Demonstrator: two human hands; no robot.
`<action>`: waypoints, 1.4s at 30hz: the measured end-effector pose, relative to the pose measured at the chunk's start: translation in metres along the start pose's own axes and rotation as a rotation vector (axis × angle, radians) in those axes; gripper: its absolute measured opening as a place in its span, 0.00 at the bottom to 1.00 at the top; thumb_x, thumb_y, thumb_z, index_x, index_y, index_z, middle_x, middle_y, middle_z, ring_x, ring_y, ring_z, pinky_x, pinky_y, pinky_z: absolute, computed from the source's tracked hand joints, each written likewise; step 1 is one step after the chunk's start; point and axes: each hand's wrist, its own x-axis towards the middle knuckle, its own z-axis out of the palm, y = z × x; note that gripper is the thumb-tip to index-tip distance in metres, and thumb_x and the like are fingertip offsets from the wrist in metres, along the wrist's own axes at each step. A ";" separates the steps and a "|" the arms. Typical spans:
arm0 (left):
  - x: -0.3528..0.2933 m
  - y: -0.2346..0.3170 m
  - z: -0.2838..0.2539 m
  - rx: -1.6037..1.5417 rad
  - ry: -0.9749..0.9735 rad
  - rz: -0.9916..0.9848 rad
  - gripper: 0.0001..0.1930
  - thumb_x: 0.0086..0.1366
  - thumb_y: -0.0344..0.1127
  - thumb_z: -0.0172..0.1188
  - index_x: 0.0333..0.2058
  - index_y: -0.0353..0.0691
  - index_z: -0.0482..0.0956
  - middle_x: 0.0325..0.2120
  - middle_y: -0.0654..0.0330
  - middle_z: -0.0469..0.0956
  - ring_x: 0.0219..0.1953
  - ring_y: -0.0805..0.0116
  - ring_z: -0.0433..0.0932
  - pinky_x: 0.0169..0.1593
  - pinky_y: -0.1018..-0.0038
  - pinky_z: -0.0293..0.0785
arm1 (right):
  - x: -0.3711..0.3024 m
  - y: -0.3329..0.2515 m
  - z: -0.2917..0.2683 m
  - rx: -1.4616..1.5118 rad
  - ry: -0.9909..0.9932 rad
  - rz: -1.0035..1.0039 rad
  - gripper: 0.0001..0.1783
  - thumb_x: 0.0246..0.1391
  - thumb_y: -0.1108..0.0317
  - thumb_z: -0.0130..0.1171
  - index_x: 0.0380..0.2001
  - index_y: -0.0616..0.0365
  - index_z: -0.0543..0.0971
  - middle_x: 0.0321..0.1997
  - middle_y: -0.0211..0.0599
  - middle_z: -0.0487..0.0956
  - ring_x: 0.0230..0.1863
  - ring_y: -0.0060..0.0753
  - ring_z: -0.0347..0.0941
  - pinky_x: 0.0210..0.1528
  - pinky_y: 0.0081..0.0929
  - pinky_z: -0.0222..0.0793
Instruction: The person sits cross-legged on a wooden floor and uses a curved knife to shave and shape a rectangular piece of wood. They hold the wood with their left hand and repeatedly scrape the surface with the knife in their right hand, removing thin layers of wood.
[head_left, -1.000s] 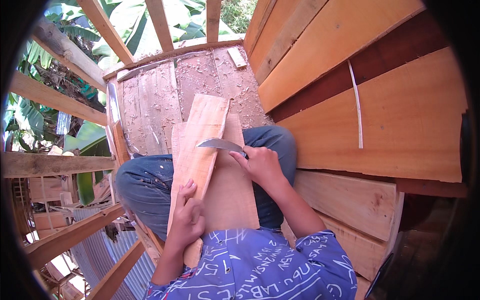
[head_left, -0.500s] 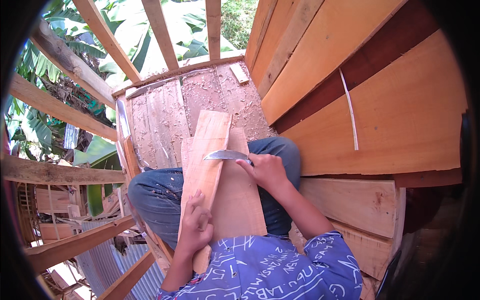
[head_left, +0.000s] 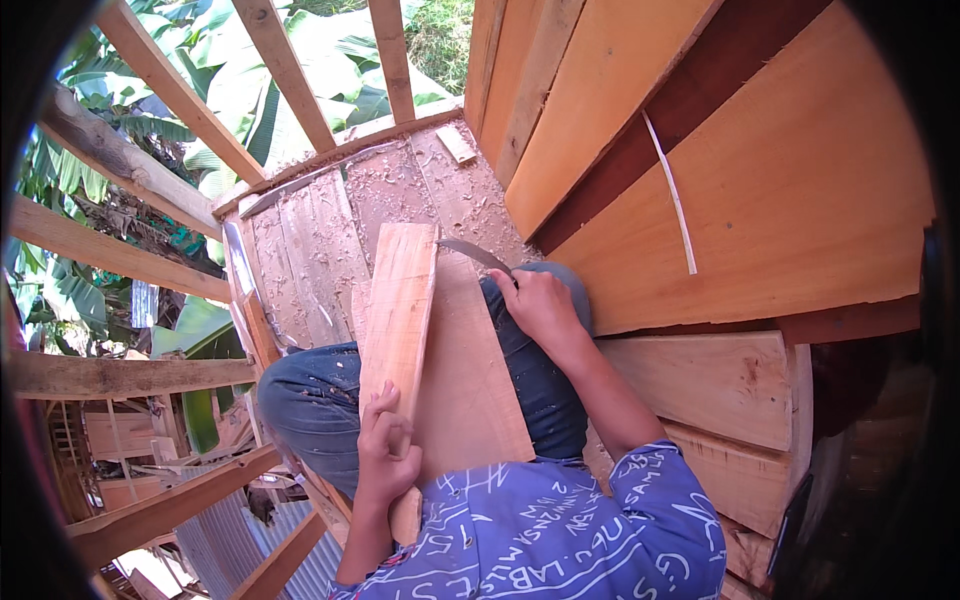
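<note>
A curved-bladed knife [head_left: 472, 251] is in the closed grasp of my right hand [head_left: 540, 305]. Its tip is at the right edge of a narrow wooden board [head_left: 402, 300], close to the board's far end; I cannot tell whether it touches. My left hand [head_left: 388, 440] has its fingers curled on the near part of that board, steadying it. Beneath lies a wider, flat wooden board [head_left: 470, 390], resting across my lap between my jeans-clad knees. The knife's handle is mostly hidden in my fist.
Wood shavings litter the plank floor [head_left: 300, 235] ahead, where a small wood block [head_left: 456, 145] lies. Large orange-brown boards [head_left: 760, 220] lean at the right, with a pale strip [head_left: 672, 190] against them. Wooden rails [head_left: 130, 375] run along the left, with banana leaves outside.
My right hand has moved the knife off the narrow board's face, away from me to its far right edge. The narrow board now slants less; my left hand keeps its hold. The view has shifted slightly.
</note>
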 end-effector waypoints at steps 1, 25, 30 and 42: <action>0.005 -0.002 -0.001 -0.016 0.008 0.006 0.10 0.41 0.20 0.54 0.27 0.35 0.70 0.52 0.41 0.72 0.65 0.36 0.63 0.69 0.46 0.51 | 0.004 -0.003 -0.009 -0.006 -0.006 -0.050 0.30 0.63 0.42 0.50 0.22 0.57 0.81 0.16 0.48 0.77 0.22 0.51 0.79 0.25 0.45 0.75; 0.001 0.001 0.000 -0.064 0.053 -0.050 0.09 0.40 0.19 0.52 0.24 0.37 0.67 0.53 0.44 0.72 0.66 0.44 0.65 0.68 0.56 0.57 | -0.044 -0.020 -0.005 0.043 -0.070 -0.188 0.33 0.59 0.36 0.52 0.19 0.57 0.79 0.17 0.45 0.78 0.21 0.48 0.78 0.23 0.42 0.72; -0.016 -0.009 -0.001 -0.137 0.088 -0.042 0.10 0.41 0.18 0.51 0.24 0.37 0.66 0.54 0.46 0.71 0.67 0.44 0.62 0.69 0.54 0.54 | -0.029 0.019 -0.015 0.093 0.142 0.141 0.29 0.62 0.42 0.52 0.22 0.59 0.79 0.17 0.49 0.76 0.25 0.57 0.77 0.27 0.48 0.71; -0.003 -0.008 -0.011 -0.321 0.059 -0.130 0.11 0.40 0.18 0.50 0.25 0.37 0.65 0.53 0.46 0.69 0.69 0.46 0.60 0.69 0.59 0.52 | -0.076 -0.039 0.003 0.564 -0.010 -0.232 0.25 0.62 0.49 0.57 0.25 0.63 0.78 0.19 0.53 0.75 0.23 0.56 0.76 0.24 0.41 0.68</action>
